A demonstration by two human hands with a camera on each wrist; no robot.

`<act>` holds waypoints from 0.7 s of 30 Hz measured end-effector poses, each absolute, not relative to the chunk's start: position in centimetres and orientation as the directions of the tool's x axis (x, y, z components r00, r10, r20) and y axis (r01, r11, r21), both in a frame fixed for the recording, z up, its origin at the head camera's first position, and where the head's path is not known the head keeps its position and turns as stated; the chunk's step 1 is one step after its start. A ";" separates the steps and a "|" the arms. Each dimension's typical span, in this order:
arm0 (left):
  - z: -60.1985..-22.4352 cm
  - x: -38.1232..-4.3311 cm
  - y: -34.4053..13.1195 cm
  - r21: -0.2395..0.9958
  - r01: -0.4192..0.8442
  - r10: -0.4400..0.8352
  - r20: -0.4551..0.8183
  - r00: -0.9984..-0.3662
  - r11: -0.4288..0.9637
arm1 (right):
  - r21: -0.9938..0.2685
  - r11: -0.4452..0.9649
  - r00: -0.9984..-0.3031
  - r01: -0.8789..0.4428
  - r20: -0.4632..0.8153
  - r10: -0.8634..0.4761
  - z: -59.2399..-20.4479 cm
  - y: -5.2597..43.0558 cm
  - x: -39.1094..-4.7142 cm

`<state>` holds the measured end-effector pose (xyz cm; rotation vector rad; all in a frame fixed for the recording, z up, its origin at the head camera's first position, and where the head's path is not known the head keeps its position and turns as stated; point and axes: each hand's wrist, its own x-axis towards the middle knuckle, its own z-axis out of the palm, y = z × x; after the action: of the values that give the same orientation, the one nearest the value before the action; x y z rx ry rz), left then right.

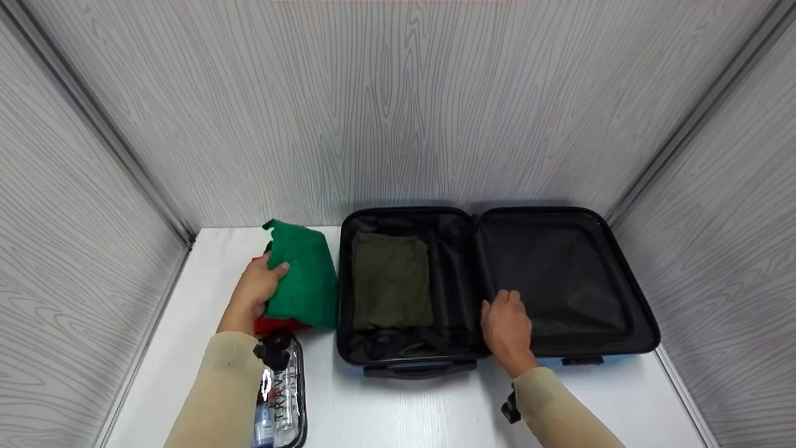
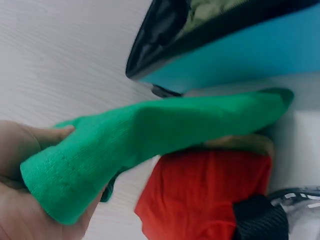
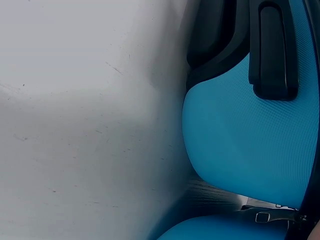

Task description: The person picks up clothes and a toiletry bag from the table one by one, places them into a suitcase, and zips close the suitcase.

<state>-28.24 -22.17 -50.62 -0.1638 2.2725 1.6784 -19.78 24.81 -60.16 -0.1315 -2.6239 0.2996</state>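
Observation:
A green folded cloth garment (image 1: 303,274) is gripped by my left hand (image 1: 256,283), thumb on top and fingers beneath. It is raised at the left of the open suitcase (image 1: 413,359); the left wrist view shows the green garment (image 2: 150,125) sagging away from the hand. Below it lies a red folded cloth (image 2: 202,190). At the suitcase's middle, my right hand (image 1: 507,323) holds the inner rim with bent fingers; only a sliver of it shows in the right wrist view. A dark olive folded garment (image 1: 392,283) lies flat in the left half.
A clear toiletry bag (image 1: 301,398) with black trim and small bottles lies at the front left, partly under my left forearm. The suitcase's right half (image 1: 559,274) shows a black lining. Grey wood-grain walls (image 1: 398,112) enclose the white table (image 1: 398,417) at back and sides.

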 end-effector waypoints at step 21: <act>-43.3 -26.5 -18.7 0.911 -0.056 0.035 -0.077 -0.996 0.408 | -0.266 0.963 -0.884 0.047 0.438 0.164 -60.2 25.0 -20.1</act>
<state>-26.53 -18.71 -43.35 -0.0191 2.5644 1.6643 -20.07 24.96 -60.20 -0.1504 -2.6410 0.3425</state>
